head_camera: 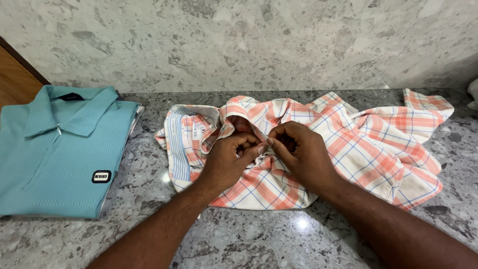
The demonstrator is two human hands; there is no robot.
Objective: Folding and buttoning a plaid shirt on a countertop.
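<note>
The checked shirt (pixel 318 149) lies crumpled on the stone counter (pixel 249 239), its long axis running left to right, with the collar end to the left of both hands and a sleeve trailing off to the right of the right hand. There is one checked shirt, one folded teal shirt (pixel 59 154) and two hands in view. The left hand (pixel 226 162) is curled nearly closed, its fingertips pinching the cloth near the collar. The right hand (pixel 301 152) is likewise bent almost shut, thumb and fingers gripping the same fold, fingertips touching those of the left. The teal shirt lies well to the left of the left hand, collar pointing away.
</note>
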